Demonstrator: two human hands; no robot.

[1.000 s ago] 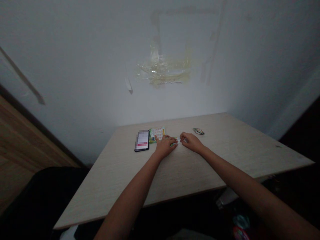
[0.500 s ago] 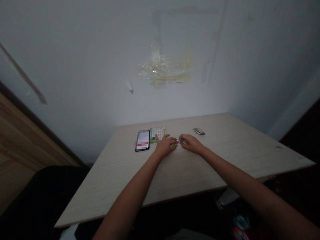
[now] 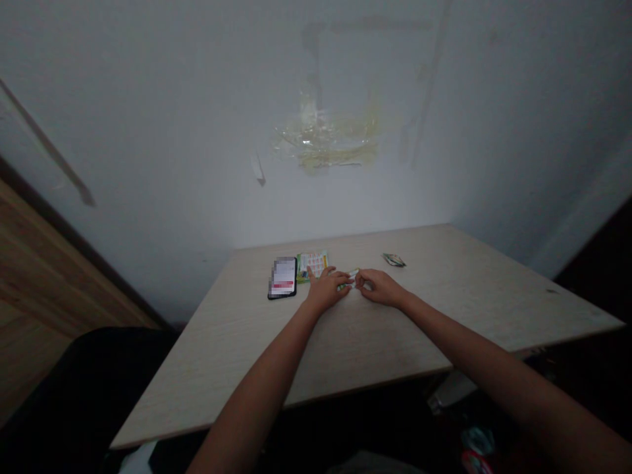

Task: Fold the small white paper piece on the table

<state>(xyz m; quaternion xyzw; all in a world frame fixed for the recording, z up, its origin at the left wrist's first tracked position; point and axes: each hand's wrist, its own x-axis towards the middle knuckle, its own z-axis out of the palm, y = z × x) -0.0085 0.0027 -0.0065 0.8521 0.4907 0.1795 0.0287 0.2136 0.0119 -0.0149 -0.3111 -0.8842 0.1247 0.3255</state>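
My left hand lies palm down on the table with its fingers spread. Its fingertips rest on a small white and green printed piece, mostly hidden under the hands, so I cannot tell its exact kind. My right hand is closed in a pinch at the right edge of that piece. Just beyond the left thumb is a printed sheet with green edges and rows of small pictures; the thumb overlaps its lower part.
A black-framed phone with a blurred screen lies left of the sheet. Farther right sits a small dark-green and white packet-like item. The pale wooden table meets a wall with old tape.
The right hand has shifted very slightly right and down, and a bit more of the small printed piece's top shows. My left hand stays in place.
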